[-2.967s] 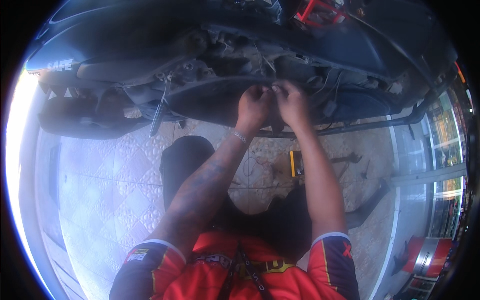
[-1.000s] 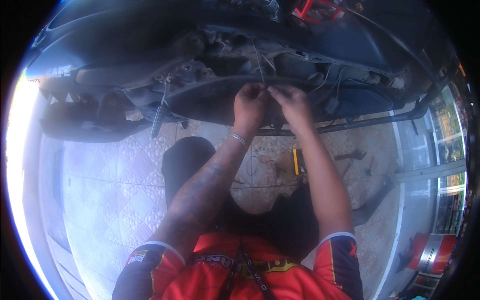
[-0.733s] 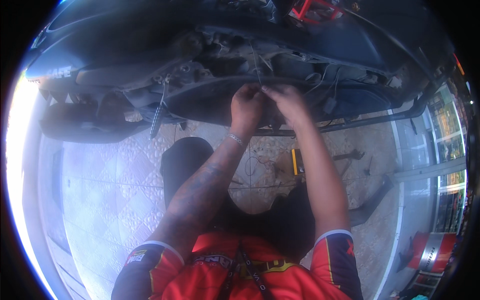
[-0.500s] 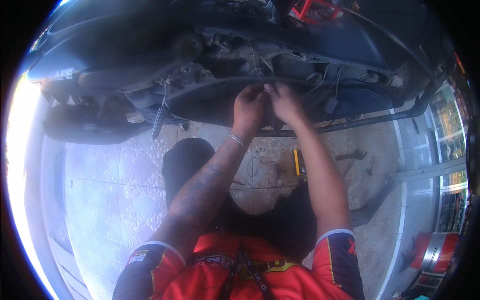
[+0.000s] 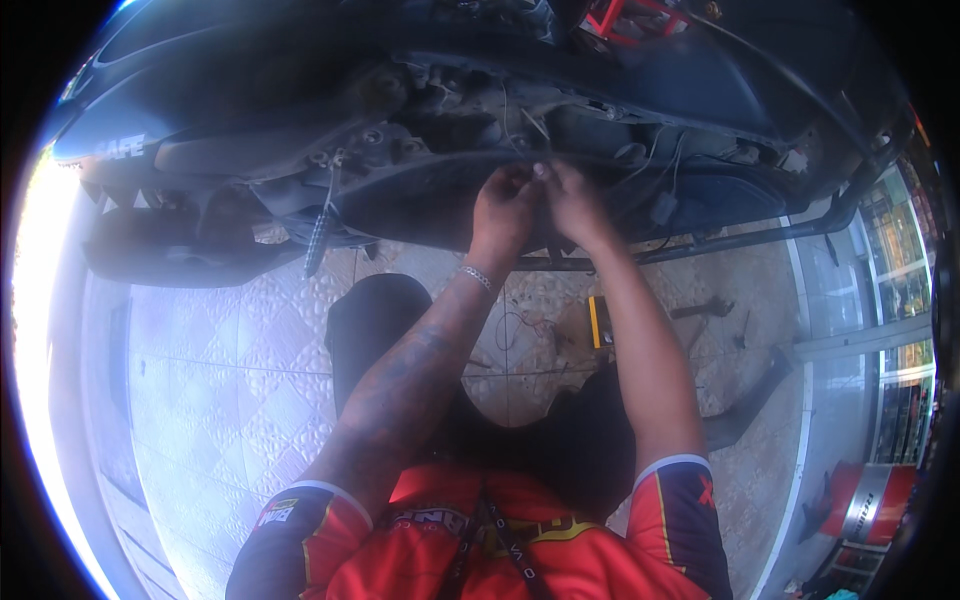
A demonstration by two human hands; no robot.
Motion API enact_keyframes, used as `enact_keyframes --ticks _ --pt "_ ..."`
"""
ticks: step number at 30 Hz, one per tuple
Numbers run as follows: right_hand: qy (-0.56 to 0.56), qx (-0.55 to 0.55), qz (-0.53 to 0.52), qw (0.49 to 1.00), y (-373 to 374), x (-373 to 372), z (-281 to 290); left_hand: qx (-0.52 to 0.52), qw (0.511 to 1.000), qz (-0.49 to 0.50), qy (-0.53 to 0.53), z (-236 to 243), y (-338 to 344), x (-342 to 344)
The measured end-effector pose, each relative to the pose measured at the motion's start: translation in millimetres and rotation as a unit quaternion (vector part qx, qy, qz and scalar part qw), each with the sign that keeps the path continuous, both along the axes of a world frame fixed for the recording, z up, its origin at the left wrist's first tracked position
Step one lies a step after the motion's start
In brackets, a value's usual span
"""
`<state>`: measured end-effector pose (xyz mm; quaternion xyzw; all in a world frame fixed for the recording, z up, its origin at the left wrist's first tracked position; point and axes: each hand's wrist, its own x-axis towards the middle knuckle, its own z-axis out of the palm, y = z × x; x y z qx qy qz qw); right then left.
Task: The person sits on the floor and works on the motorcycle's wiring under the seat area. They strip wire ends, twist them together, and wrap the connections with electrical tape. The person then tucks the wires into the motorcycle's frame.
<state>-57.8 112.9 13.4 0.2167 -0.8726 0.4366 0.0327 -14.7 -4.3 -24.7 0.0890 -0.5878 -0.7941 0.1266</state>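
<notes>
My left hand point(image 5: 503, 205) and my right hand point(image 5: 572, 200) meet in front of the opened side of a dark motor scooter point(image 5: 300, 110). Both are closed in a pinch, thumbs almost touching. A thin wire point(image 5: 507, 115) runs down from the scooter's opening to my fingertips, where its end is hidden. Beside it a second pale wire point(image 5: 535, 122) slants down toward my right hand. More loose wires point(image 5: 677, 165) with a small pale connector point(image 5: 663, 208) hang right of my hands, against the dark lower panel point(image 5: 420, 200).
A yellow-and-black box point(image 5: 600, 322) and a thin loop of wire point(image 5: 520, 325) lie on the tiled floor point(image 5: 230, 400) by my right forearm. A dark-handled tool point(image 5: 703, 309) lies farther right. A red container point(image 5: 868, 503) stands at the lower right; a red tray point(image 5: 635, 20) sits atop the scooter.
My hands have shifted only slightly at the wire, the left a little to the right, and the fingers have changed position. The thin wire's bend differs slightly.
</notes>
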Motion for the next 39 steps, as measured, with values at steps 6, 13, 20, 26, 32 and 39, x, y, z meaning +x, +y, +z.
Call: enact_keyframes --ticks 6,13,20,26,32,39 --pt "-0.163 -0.138 0.072 0.974 10 -9 -7 -0.012 1.0 0.006 -0.005 -1 0 1" --pt "-0.109 -0.071 0.058 0.99 14 -17 -16 -0.032 0.999 -0.021 -0.031 -2 1 1" --pt "-0.156 -0.104 0.07 0.98 20 -5 2 -0.09 0.995 -0.02 -0.041 -13 -1 -3" --pt "-0.079 0.045 0.039 0.995 45 -8 21 -0.09 0.993 -0.036 -0.065 -11 2 1" --pt "-0.064 0.146 0.086 0.983 56 -3 24 -0.086 0.994 -0.038 -0.052 -16 2 -1" --pt "0.012 0.213 0.016 0.977 32 10 10 -0.128 0.991 -0.015 -0.048 -38 0 -7"
